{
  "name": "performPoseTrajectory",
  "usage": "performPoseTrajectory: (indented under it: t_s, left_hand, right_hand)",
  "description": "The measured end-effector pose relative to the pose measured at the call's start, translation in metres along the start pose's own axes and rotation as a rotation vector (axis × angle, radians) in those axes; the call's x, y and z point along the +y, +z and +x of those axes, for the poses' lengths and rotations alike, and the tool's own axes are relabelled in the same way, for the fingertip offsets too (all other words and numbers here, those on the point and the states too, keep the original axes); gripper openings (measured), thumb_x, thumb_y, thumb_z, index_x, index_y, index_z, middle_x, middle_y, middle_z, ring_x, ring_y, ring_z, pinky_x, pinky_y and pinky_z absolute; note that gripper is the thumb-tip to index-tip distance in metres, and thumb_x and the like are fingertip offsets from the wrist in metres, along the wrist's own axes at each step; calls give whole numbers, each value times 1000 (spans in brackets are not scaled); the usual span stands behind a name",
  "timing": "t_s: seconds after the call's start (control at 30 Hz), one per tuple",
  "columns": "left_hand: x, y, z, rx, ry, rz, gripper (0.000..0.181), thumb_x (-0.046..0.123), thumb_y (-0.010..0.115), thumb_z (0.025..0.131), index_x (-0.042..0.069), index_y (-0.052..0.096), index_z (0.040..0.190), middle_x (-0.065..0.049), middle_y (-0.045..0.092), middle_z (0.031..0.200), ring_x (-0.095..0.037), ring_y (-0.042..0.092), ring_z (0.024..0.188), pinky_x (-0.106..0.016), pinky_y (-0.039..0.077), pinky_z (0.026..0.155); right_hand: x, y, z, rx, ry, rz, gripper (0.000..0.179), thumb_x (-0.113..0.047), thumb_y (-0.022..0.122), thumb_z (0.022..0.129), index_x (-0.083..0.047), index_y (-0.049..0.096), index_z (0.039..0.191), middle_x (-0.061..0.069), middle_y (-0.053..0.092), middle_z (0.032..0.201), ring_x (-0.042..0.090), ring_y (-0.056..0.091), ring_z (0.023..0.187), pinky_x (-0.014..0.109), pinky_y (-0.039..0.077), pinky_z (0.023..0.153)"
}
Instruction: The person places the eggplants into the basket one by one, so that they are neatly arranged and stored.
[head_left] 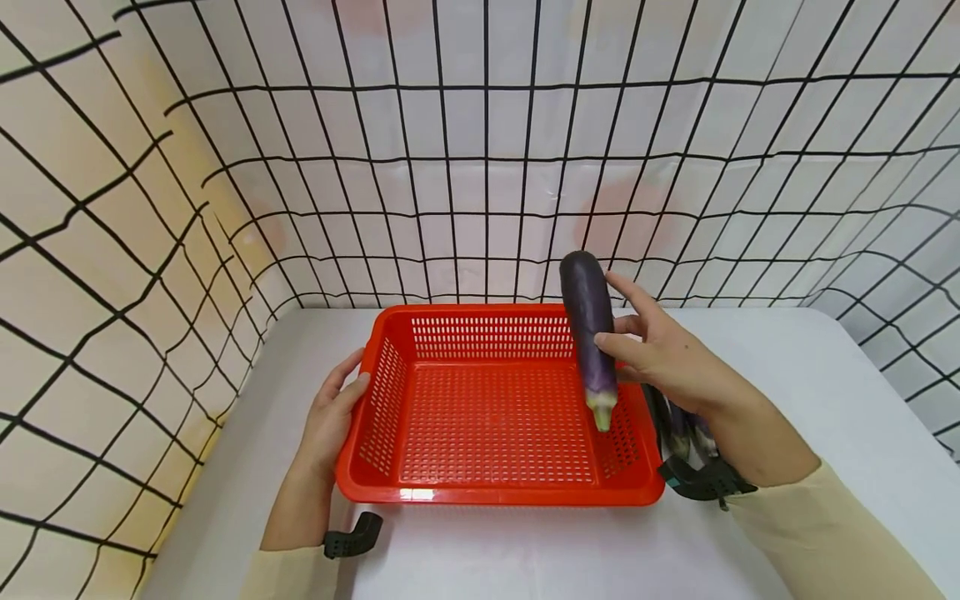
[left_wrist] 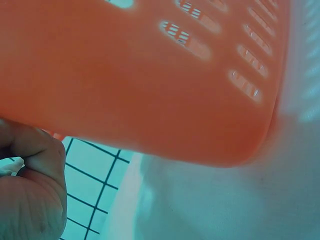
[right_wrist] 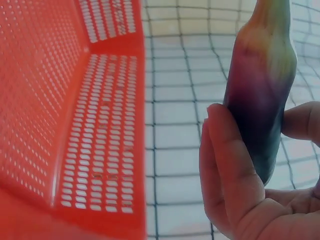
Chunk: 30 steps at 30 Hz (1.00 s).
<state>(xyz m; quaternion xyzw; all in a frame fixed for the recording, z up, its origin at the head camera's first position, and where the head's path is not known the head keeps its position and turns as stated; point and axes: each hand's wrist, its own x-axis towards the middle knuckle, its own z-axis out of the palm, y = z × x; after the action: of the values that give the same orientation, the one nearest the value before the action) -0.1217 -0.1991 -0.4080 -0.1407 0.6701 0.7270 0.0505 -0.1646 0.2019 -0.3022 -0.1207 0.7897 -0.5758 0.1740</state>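
Note:
A long dark-purple eggplant is in my right hand, gripped between thumb and fingers over the right side of a red plastic basket. Its pale green stem end points down toward me; in the right wrist view the eggplant shows beside the basket's slotted wall. My left hand holds the basket's left rim, thumb on top. In the left wrist view, the curled fingers of the left hand meet the basket edge. The basket's slotted floor is bare.
More eggplants lie on the white table just right of the basket, partly hidden by my right forearm and its dark wrist strap. Black wire grid over white sheeting walls the table at the back and sides.

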Motion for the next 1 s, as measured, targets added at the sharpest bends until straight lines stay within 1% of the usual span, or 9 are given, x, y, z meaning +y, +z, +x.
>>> performPoseTrajectory:
  t_s: [0.07,0.23,0.37,0.53,0.63,0.77,0.9,1.0]
  left_hand:
    - [0,-1,0,2,0,6,53,47,51,105,42,36,155,-9,54,147,-23,70,114,-40,62,89]
    - [0,-2,1,9,-9,9,52,46,50,105,42,36,155,-6,55,146,-24,70,115,-40,61,89]
    - [-1,-1,2,3,-9,2,51,45,50,106,42,37,155,-6,56,146,-24,69,116,-40,61,89]
    - [-2,0,2,-3,-2,-8,50,45,50,106,42,38,154,-5,56,146,-26,68,118,-41,61,90]
    - [-2,0,2,-7,2,-10,50,45,50,106,42,37,154,-5,56,147,-26,68,119,-41,61,90]
    - [-1,-1,1,-23,12,-17,50,43,49,106,41,37,154,-8,55,147,-23,69,115,-40,61,90]
    - [-1,-2,1,-26,15,-19,50,43,49,107,41,37,155,-8,55,146,-24,69,115,-40,61,89]
    - [-2,-1,2,-15,11,-11,50,43,49,106,41,38,154,-8,56,146,-25,69,115,-41,61,89]
  right_hand:
    - [-4,7,7,-19,14,-1,87,-20,58,103,-33,-2,165,29,49,133,23,70,100,54,57,98]
    - [-11,21,22,-62,45,32,88,-20,60,102,-32,0,165,30,50,136,27,69,102,45,60,93]
    - [-13,29,33,-87,72,73,88,-18,60,101,-33,1,165,29,50,136,26,70,102,42,60,91]
    - [-14,41,46,-112,84,109,87,-16,61,100,-33,5,165,28,51,132,25,71,98,43,61,88]
    - [-17,50,51,-118,91,107,85,-15,61,100,-34,9,164,27,50,134,27,71,100,45,62,88]
    - [-22,63,59,-133,104,83,83,-16,62,99,-33,12,164,26,49,135,30,69,103,46,62,87]
    - [-24,79,68,-153,114,69,85,-15,63,98,-30,11,164,26,52,131,31,71,98,46,63,83]
    - [-23,92,74,-162,127,71,88,-12,64,96,-29,11,164,27,55,126,30,73,92,46,64,80]
